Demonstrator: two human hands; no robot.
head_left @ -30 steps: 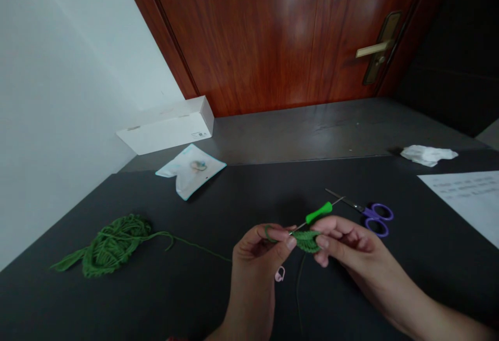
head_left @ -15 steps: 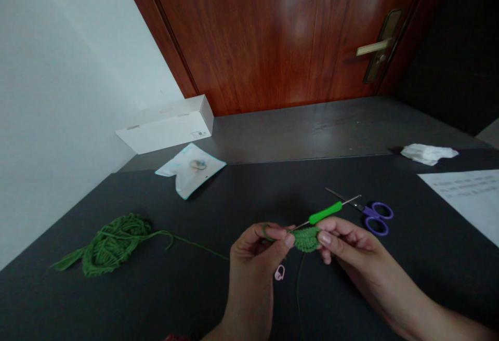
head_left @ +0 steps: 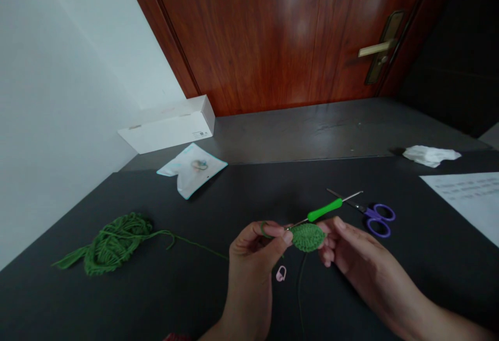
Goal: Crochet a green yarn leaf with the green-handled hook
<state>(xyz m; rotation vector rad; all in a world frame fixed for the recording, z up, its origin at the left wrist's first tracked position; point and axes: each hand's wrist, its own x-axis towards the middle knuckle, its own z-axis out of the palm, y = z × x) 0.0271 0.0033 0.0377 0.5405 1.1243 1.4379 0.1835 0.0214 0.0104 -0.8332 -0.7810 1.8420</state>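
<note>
A small green crocheted piece is pinched at its left edge by my left hand, with yarn looped round a finger. A crochet hook with a bright green handle slants above the piece, one metal end at the left fingertips. Beside the piece's right edge is my right hand, its thumb lifted off and its fingers curled loosely behind the edge. Yarn runs left to a green yarn ball. Below the hands lies a pink stitch marker, and a thin strand hangs under the piece.
Purple-handled scissors lie just beyond my right hand. Farther back on the dark table are a plastic packet, a white box and a crumpled tissue. A printed sheet lies at the right.
My right thumb has lifted off the crocheted piece, which now shows more of its face. The hook has tilted slightly. My left hand keeps its pinch.
</note>
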